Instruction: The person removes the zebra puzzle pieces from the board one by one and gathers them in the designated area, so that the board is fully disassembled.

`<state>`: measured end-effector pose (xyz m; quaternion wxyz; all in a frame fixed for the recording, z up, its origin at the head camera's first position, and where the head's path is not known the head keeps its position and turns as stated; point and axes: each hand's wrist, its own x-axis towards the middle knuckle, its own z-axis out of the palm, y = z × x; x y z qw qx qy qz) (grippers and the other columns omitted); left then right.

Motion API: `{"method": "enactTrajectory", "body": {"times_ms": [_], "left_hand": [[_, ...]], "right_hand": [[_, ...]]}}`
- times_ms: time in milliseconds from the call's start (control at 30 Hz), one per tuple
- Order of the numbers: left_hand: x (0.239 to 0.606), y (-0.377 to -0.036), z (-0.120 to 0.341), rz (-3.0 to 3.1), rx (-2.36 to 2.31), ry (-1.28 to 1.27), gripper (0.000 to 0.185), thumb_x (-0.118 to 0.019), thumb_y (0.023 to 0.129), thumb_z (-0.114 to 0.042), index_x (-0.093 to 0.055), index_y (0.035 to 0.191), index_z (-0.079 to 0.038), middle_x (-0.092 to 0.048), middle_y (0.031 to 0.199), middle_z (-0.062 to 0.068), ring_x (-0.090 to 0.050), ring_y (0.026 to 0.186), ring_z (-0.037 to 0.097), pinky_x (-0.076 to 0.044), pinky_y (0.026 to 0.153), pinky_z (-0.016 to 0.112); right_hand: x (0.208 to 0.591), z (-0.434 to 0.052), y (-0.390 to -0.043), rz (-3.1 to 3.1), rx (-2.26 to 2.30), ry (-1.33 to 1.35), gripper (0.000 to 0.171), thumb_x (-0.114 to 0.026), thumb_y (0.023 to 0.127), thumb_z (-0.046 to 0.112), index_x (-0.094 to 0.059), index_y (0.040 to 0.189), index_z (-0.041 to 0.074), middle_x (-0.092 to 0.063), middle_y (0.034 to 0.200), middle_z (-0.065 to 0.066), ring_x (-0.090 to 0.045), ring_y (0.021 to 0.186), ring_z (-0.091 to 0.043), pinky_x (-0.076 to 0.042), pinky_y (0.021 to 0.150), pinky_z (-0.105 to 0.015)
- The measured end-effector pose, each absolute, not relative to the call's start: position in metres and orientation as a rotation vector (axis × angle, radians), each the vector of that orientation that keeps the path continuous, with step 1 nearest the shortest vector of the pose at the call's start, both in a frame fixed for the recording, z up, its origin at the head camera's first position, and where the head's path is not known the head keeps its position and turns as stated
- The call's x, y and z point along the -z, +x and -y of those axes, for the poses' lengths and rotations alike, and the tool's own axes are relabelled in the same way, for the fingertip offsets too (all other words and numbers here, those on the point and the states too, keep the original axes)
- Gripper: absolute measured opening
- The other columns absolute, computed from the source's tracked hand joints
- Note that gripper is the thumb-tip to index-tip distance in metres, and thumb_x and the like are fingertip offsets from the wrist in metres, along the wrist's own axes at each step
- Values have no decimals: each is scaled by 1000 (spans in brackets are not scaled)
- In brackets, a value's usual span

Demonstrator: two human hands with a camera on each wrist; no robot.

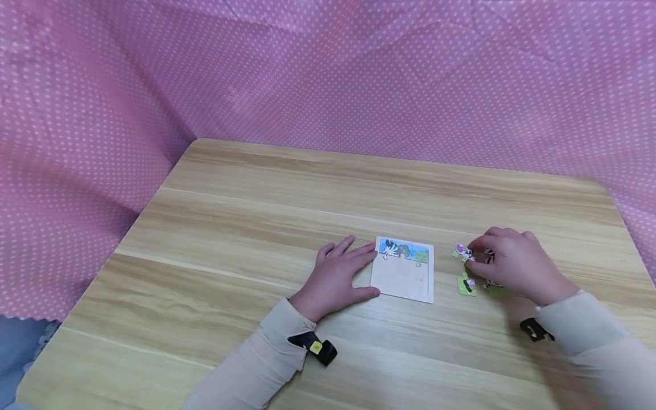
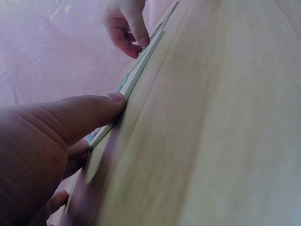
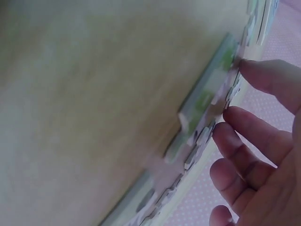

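A square wooden puzzle board (image 1: 402, 279) lies on the table, its top row filled with pieces showing black-and-white stripes, blue and green. My left hand (image 1: 335, 279) rests at its left side, fingers spread, fingertips and thumb touching the edge. In the left wrist view the thumb (image 2: 106, 110) presses on the board's rim. To the right of the board, my right hand (image 1: 517, 265) pinches a small pink-and-green puzzle piece (image 1: 463, 251) between thumb and index finger. Just below lies a green puzzle piece (image 1: 466, 285). More pieces sit partly hidden under the right hand.
The wood-grain table (image 1: 246, 228) extends to both sides and behind the board. A pink polka-dot cloth (image 1: 328, 80) hangs along its back and left side. Each wrist wears a black strap (image 1: 315, 346).
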<state>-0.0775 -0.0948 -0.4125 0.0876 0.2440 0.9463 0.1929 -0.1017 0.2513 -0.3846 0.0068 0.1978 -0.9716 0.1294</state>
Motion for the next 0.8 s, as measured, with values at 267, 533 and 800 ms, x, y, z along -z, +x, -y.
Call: {"method": "enactTrajectory", "body": {"times_ms": [267, 533, 800], "left_hand": [[413, -77, 95, -2815, -576, 721, 74, -72, 86, -57, -52, 148, -24, -38, 158, -14, -19, 152, 26, -14, 116, 56], [413, -77, 94, -2810, -573, 721, 74, -71, 86, -57, -51, 149, -24, -37, 158, -14, -18, 153, 25, -14, 116, 56], [412, -77, 95, -2814, -553, 724, 74, -71, 86, -58, -51, 149, -24, -38, 158, -14, -19, 152, 26, -15, 116, 56]], "right_hand": [[386, -249, -104, 3089, -364, 601, 27, -77, 81, 30, -77, 99, 10, -67, 90, 4, -62, 82, -18, -36, 71, -43], [386, -245, -106, 3108, -372, 590, 28, -77, 78, 30, -76, 98, 11, -66, 89, 5, -60, 81, -16, -35, 71, -41], [380, -224, -104, 3084, -404, 653, 30, -78, 80, 31, -76, 102, 11, -69, 98, 2, -64, 92, -22, -37, 73, -42]]}}
